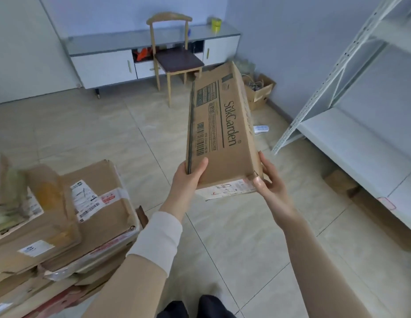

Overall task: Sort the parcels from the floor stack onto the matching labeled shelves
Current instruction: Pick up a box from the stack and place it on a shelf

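Note:
I hold a long flat cardboard parcel [220, 125] printed "SukGarden" out in front of me, tilted, its far end pointing away. My left hand [188, 177] grips its near left corner with the thumb on top. At the near right corner my right hand [268, 180] holds the box, fingers along the side. A white label with red handwriting shows on the near end face. The floor stack of parcels [62, 221] lies at the lower left. On the right stands the white metal shelf unit [351, 143], with a small red-edged label [387, 203] on its lowest board's front edge.
A wooden chair [174, 58] stands ahead before a low white cabinet [135, 58] with a yellow tape roll on top. An open carton of cables [259, 90] sits in the far corner. A small box [340, 182] lies under the shelf. Tiled floor stretches between stack and shelves.

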Tool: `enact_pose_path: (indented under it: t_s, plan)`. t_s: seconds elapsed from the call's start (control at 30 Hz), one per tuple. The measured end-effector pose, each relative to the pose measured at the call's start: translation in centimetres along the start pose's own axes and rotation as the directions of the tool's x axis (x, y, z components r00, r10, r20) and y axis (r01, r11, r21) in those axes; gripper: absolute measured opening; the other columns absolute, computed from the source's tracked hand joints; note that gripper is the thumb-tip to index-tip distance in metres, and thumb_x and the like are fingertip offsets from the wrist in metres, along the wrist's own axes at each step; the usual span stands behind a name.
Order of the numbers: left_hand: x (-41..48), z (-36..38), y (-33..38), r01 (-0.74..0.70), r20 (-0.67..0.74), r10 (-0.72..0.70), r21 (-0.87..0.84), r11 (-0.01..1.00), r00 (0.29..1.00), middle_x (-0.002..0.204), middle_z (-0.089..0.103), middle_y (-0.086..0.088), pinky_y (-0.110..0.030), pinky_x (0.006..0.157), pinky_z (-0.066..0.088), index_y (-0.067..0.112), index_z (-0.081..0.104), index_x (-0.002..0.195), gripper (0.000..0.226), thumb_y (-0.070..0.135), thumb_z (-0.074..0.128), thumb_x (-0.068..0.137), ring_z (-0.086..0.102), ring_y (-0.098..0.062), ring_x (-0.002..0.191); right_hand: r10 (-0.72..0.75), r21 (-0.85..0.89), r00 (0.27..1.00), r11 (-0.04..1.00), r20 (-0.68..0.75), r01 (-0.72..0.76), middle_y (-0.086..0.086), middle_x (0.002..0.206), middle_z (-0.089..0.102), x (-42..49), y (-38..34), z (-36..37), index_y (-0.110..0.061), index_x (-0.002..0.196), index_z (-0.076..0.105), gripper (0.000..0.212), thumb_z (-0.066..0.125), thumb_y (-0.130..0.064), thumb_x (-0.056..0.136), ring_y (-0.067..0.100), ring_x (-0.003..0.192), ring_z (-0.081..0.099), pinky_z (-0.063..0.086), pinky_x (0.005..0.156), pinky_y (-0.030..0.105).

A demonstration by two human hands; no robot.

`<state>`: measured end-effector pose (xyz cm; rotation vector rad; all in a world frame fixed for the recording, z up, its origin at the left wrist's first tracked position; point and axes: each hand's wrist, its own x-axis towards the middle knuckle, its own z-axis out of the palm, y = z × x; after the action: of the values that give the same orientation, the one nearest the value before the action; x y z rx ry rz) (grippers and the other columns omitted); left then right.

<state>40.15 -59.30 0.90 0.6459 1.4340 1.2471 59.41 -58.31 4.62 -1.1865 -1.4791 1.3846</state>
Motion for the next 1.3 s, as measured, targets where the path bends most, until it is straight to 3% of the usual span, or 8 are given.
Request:
enact_pose_path:
  t_s: [0.23, 0.37, 0.5, 0.67, 0.87, 1.0, 1.2, 1.3]
  plan:
    - [0.7, 10.4, 3.1, -0.115, 0.143, 0.112, 0.01, 0.993, 0.983, 0.144, 0.04, 0.017, -0.044, 0.108, 0.037, 0.047, 0.024, 0.142, 0.062, 0.056, 0.052, 0.087, 0.047, -0.01, 0.127, -0.157, 0.031, 0.958, 0.985, -0.238, 0.17, -0.005, 0.123, 0.057, 0.3, -2.3, -8.1, -0.042, 0.122, 0.047, 0.059, 0.073, -0.02, 0.073, -0.003, 0.096, 0.06, 0.052, 0.088, 0.024]
    - [0.6, 16.0, 3.9, -0.204, 0.205, 0.188, 0.06, 0.977, 0.96, 0.146, 0.038, 0.017, -0.043, 0.111, 0.034, 0.043, 0.033, 0.14, 0.051, 0.054, 0.044, 0.092, 0.039, -0.009, 0.133, -0.182, 0.012, 0.912, 0.98, -0.367, 0.201, -0.005, 0.123, 0.059, 0.6, -3.3, -12.7, -0.043, 0.117, 0.05, 0.053, 0.072, -0.013, 0.079, 0.003, 0.098, 0.061, 0.053, 0.09, 0.028]
    - [0.2, 20.0, 4.0, -0.255, 0.29, 0.211, 0.122, 0.959, 0.933, 0.155, 0.025, 0.005, -0.039, 0.116, 0.025, 0.037, 0.03, 0.143, 0.083, 0.074, 0.043, 0.07, 0.021, -0.011, 0.143, -0.187, -0.042, 0.865, 0.981, -0.466, 0.19, -0.014, 0.108, 0.063, 0.4, -4.2, -16.0, -0.041, 0.116, 0.053, 0.05, 0.073, -0.013, 0.079, 0.003, 0.093, 0.063, 0.053, 0.085, 0.024]
    - [-0.2, 24.2, 4.1, -0.349, 0.496, 0.224, 0.172, 0.921, 0.839, 0.143, 0.031, 0.016, -0.027, 0.106, 0.037, 0.024, 0.025, 0.146, 0.108, 0.06, 0.069, 0.054, 0.043, -0.004, 0.128, -0.158, -0.088, 0.809, 0.987, -0.566, 0.131, -0.01, 0.107, 0.065, 0.0, -4.9, -20.1, -0.038, 0.117, 0.055, 0.049, 0.076, -0.021, 0.076, 0.013, 0.097, 0.065, 0.055, 0.088, 0.038]
    - [1.5, 29.3, 5.3, -0.418, 0.567, 0.295, 0.097, 0.903, 0.769, 0.101, 0.07, 0.011, -0.018, 0.077, 0.053, 0.029, 0.059, 0.109, 0.048, 0.042, 0.073, 0.064, 0.066, -0.001, 0.093, -0.214, -0.174, 0.733, 0.976, -0.646, 0.132, -0.01, 0.116, 0.063, 0.9, -6.5, -23.3, -0.048, 0.132, 0.037, 0.073, 0.076, -0.031, 0.073, 0.01, 0.107, 0.062, 0.053, 0.088, 0.027]
    - [4.1, 31.8, 7.0, -0.338, 0.588, 0.247, 0.048, 0.94, 0.77, 0.114, 0.067, 0.007, -0.023, 0.089, 0.051, 0.022, 0.055, 0.123, 0.071, 0.057, 0.068, 0.062, 0.063, -0.002, 0.102, -0.229, -0.171, 0.73, 0.973, -0.644, 0.154, -0.007, 0.124, 0.057, 2.8, -8.0, -24.6, -0.027, 0.145, 0.027, 0.083, 0.073, -0.013, 0.077, 0.002, 0.114, 0.054, 0.047, 0.076, 0.004]
    - [7.5, 35.3, 9.5, -0.356, 0.661, 0.244, 0.037, 0.934, 0.71, 0.087, 0.071, 0.017, -0.011, 0.068, 0.049, 0.028, 0.059, 0.099, 0.022, 0.038, 0.067, 0.081, 0.066, 0.003, 0.084, -0.219, -0.133, 0.712, 0.975, -0.667, 0.176, -0.004, 0.119, 0.065, 6.1, -7.8, -26.1, -0.022, 0.141, 0.04, 0.065, 0.069, -0.012, 0.083, 0.005, 0.111, 0.061, 0.052, 0.093, 0.029]
    - [8.8, 37.4, 10.6, -0.386, 0.712, 0.275, -0.005, 0.923, 0.647, 0.095, 0.071, 0.016, -0.01, 0.068, 0.05, 0.027, 0.058, 0.107, 0.051, 0.054, 0.069, 0.065, 0.066, 0.003, 0.088, -0.212, -0.125, 0.694, 0.977, -0.688, 0.174, -0.007, 0.12, 0.065, 7.3, -7.8, -27.5, -0.026, 0.141, 0.037, 0.066, 0.066, -0.014, 0.084, 0.007, 0.11, 0.062, 0.05, 0.097, 0.036]
